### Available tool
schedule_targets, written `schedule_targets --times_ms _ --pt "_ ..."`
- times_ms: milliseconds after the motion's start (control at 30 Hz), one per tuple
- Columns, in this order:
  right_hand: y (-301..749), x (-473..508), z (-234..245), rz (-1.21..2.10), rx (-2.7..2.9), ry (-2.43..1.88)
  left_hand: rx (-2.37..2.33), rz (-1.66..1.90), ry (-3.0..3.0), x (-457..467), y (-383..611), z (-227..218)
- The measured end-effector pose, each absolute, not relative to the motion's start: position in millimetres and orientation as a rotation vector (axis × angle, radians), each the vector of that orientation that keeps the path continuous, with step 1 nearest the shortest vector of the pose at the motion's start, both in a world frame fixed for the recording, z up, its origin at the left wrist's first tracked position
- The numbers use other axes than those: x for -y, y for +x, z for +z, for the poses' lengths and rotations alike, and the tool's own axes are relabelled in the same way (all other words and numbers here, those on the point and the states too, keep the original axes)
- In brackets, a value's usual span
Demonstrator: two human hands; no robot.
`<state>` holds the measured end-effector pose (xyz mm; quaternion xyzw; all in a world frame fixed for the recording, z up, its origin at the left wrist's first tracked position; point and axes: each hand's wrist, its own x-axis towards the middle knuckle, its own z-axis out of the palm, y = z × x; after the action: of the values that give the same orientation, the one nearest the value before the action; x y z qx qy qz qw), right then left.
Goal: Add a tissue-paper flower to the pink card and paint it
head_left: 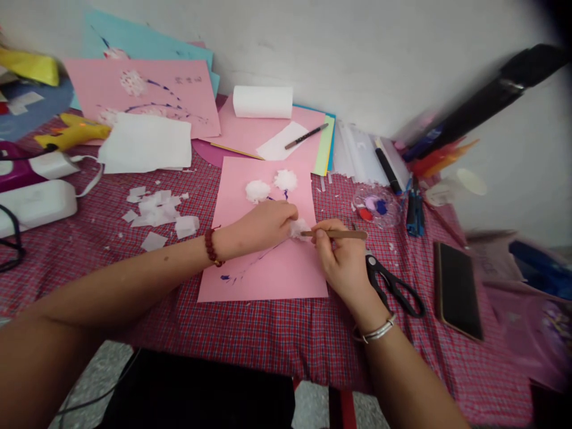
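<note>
A pink paper sheet (272,262) lies on the red checked tablecloth (268,339) in front of me, with purple painted lines and two white fluffy tufts (271,185) near its top. My left hand (266,223) rests on the sheet, its fingers pinched on a third white tuft (298,227). My right hand (342,259) grips a thin brown stick (344,235) whose tip touches that tuft.
Black scissors (393,286) lie right of my right hand, a dark phone (458,289) further right. A clear dish of coloured bits (375,205), pens, a paper roll (263,101), white scraps (158,211), a yellow glue gun (71,134) and more pink and blue sheets surround the work.
</note>
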<state>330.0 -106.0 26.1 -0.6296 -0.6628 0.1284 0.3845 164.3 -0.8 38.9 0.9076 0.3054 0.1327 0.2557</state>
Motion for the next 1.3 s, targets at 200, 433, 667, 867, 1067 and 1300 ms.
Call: schedule_targets --times_ms 200,433,667,867,1067,1300 --pt "329.6 106.4 27.4 0.403 1.599 -1.584 -0.805 0.280 2.536 1.2 161.5 39.5" --pt "343.1 104.6 35.0 0.624 1.019 -1.336 -0.791 0.342 2.452 -4.5 155.9 40.8" --pt "343.4 100.4 30.1 0.767 0.992 -1.312 -0.872 0.558 2.265 -0.5 138.1 74.4" --pt "334.7 109.9 35.8 0.724 1.224 -1.492 -0.882 0.400 2.368 6.2 142.6 53.9" --pt "340.9 115.3 48.9 0.534 1.356 -1.626 -0.675 0.456 2.650 10.2 145.2 37.3" --pt "353.7 114.1 54.6 0.500 1.195 -1.603 -0.481 0.409 2.780 10.0 174.4 32.5"
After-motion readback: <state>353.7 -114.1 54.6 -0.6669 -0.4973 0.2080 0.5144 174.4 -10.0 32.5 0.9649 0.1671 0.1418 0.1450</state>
